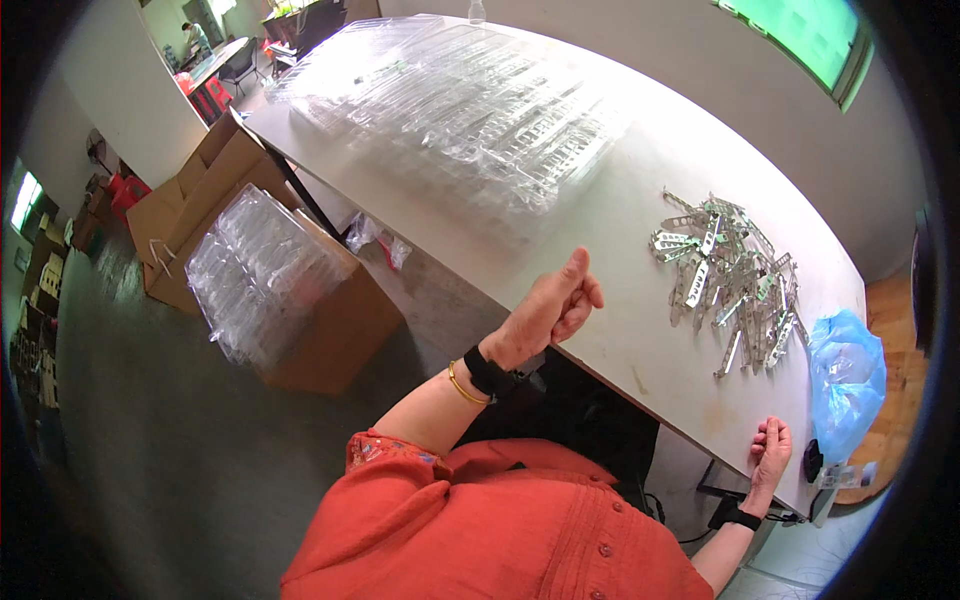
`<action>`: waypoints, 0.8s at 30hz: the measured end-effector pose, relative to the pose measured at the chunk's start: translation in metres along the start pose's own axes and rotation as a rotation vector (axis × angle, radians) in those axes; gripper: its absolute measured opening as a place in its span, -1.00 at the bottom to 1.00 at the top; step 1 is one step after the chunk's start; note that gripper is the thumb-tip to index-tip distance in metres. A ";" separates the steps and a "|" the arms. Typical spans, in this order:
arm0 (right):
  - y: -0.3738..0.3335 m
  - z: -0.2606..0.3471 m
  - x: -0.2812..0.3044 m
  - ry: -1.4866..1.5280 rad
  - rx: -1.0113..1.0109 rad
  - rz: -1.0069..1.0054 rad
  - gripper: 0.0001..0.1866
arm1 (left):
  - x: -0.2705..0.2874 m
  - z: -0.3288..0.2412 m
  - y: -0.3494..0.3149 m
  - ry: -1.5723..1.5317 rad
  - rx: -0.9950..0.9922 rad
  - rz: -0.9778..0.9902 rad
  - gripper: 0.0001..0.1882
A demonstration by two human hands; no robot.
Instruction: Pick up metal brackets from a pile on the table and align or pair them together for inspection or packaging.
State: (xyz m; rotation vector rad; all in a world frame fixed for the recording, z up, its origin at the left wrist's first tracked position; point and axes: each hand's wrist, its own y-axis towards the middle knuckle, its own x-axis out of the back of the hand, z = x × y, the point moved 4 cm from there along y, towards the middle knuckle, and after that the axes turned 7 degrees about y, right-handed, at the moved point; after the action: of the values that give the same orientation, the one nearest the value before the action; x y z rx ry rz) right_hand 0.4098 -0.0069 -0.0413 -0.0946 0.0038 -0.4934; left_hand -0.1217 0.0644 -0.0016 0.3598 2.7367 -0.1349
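My left hand (552, 312) hovers over the near edge of the white table (625, 290). Its thumb points up and its fingers are curled in, with nothing visible in them. At the table's near right corner is my right hand (771, 450), fingers folded together; whatever they may hold is hidden. The nearest things beyond it are a loose pile of flat silvery metal pieces with rows of holes (735, 285), several overlapping at different angles. Clear plastic trays (470, 120) cover the far left of the table, with perforated metal shapes showing in or under them.
An open cardboard box (340, 335) holding clear plastic packaging (262, 275) stands on the floor left of the table. A blue plastic bag (846, 380) hangs at the right edge, above a clear bottle (850, 475). A small clear bottle (477, 12) stands at the far edge.
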 end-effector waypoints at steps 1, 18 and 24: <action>0.001 -0.001 0.002 0.009 0.005 -0.001 -0.87 | 0.002 -0.006 0.001 -0.006 -0.009 -0.004 -0.22; 0.003 -0.004 0.007 0.006 0.020 0.019 -0.88 | 0.015 -0.021 0.030 -0.127 -0.034 -0.054 -0.20; 0.003 -0.005 0.008 0.016 0.001 0.013 -0.88 | 0.018 -0.021 0.028 -0.125 -0.064 -0.074 -0.20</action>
State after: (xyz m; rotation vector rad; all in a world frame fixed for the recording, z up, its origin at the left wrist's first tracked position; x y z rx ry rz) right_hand 0.4180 -0.0079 -0.0460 -0.0897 0.0195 -0.4812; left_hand -0.1374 0.0982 0.0095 0.2245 2.6246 -0.0867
